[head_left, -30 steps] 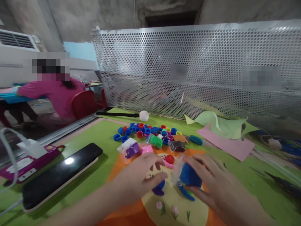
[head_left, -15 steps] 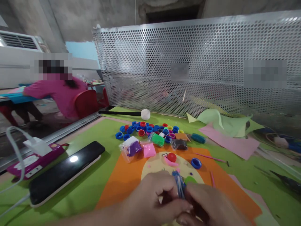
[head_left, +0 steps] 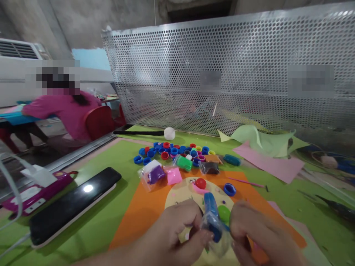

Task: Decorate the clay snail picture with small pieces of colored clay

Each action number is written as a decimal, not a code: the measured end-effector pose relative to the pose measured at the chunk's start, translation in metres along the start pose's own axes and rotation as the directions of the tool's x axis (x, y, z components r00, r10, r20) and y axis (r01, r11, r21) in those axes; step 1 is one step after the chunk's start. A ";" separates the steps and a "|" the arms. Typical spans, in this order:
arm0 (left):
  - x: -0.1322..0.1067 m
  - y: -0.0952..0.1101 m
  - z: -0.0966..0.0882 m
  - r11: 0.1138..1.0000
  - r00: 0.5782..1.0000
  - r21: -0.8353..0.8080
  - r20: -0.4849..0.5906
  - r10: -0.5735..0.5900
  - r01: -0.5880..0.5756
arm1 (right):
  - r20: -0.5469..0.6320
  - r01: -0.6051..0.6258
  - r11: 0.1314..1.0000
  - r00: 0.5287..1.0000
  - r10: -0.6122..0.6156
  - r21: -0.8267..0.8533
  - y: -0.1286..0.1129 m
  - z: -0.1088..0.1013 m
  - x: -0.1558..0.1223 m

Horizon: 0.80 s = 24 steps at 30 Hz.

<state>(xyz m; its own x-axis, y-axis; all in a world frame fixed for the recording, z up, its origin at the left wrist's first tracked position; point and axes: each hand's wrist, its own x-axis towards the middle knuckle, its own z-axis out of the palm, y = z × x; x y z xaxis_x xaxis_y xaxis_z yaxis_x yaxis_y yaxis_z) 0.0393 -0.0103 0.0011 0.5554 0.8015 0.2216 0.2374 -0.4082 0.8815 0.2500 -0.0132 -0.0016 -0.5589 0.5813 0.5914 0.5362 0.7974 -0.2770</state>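
At left, a dark flat device (head_left: 74, 207) lies well apart from the hands. Next, the left hand (head_left: 177, 231) has thumb and fingers pinching a clear packet of blue clay (head_left: 211, 208), which is over the pale round card (head_left: 174, 193). A firm but gentle pinch seems best, so the clay is not crushed. Beside the packet shows a green disc (head_left: 224, 213); it is wise not to press upon it. Further right, the right hand (head_left: 256, 231) has curled fingers; whether they grip the packet, I cannot tell.

Blue clay (head_left: 210, 204) tilts inside crinkled clear plastic (head_left: 222, 244).
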 end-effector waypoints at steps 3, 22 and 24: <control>0.000 0.003 -0.001 1.000 0.998 0.018 0.064 0.018 -0.019 | -0.030 0.176 0.964 0.982 -0.186 -0.197 0.007 0.007 -0.003; 0.001 -0.005 -0.010 0.773 0.815 0.499 -0.200 0.544 -0.393 | 0.047 0.002 0.985 0.999 0.006 -0.171 0.003 0.013 -0.007; 0.002 -0.006 -0.009 0.786 0.823 0.482 -0.206 0.530 -0.386 | 0.036 0.010 0.980 0.999 -0.003 -0.197 0.001 0.014 -0.006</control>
<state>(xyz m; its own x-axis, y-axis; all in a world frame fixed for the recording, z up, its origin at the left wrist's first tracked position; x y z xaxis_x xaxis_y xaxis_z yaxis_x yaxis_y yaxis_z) 0.0318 -0.0024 -0.0001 0.4187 0.5330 0.7353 0.3569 -0.8411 0.4065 0.2452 -0.0134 -0.0155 -0.5829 0.5844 0.5646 0.6449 0.7554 -0.1161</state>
